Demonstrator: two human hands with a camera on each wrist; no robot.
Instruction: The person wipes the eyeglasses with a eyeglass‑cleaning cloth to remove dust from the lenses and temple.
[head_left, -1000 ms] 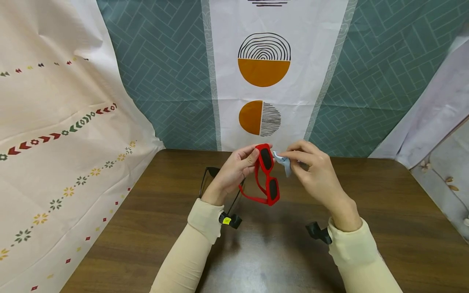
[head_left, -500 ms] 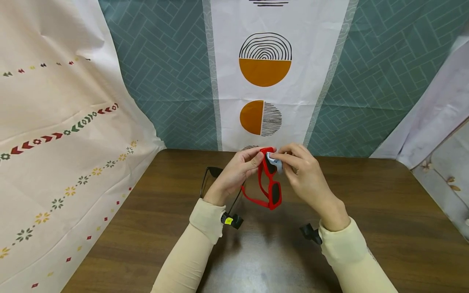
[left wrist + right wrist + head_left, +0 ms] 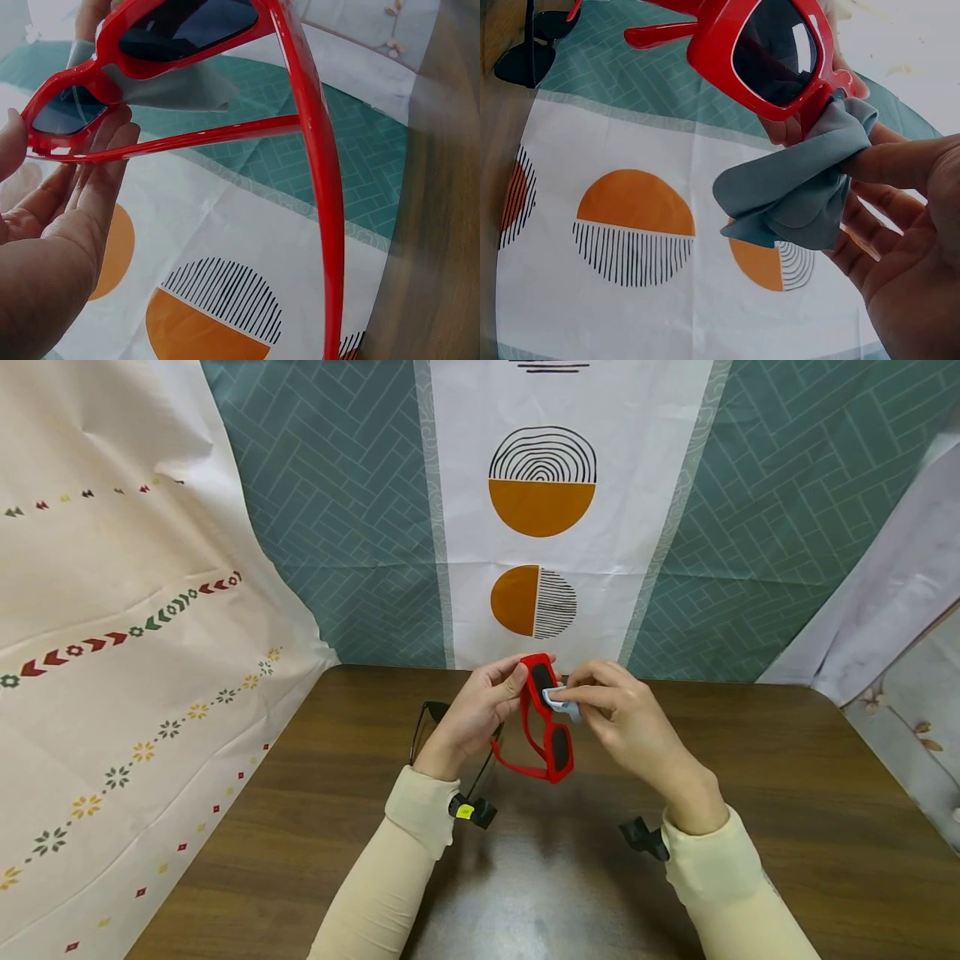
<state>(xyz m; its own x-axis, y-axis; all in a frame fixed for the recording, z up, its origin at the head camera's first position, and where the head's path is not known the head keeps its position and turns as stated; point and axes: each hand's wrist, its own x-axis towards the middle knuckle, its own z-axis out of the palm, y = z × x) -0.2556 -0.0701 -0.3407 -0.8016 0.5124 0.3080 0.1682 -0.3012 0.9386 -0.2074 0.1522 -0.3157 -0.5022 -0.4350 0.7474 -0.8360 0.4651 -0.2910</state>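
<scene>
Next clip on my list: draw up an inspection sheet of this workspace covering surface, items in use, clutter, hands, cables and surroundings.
Surface: dark wood-grain table, with light glare toward the near side.
Items in use: red sunglasses, raised off the table with their arms unfolded; blue-grey cloth, bunched and held up to the front of the frame near the bridge.
Clutter: black sunglasses on the table beyond the left wrist, partly hidden in the head view.
Left hand: grips the red sunglasses at one end.
Right hand: pinches the cloth.
Cables: nothing seen.
Surroundings: teal-and-white backdrop behind; cream printed fabric on the left; pale hanging on the right.
</scene>
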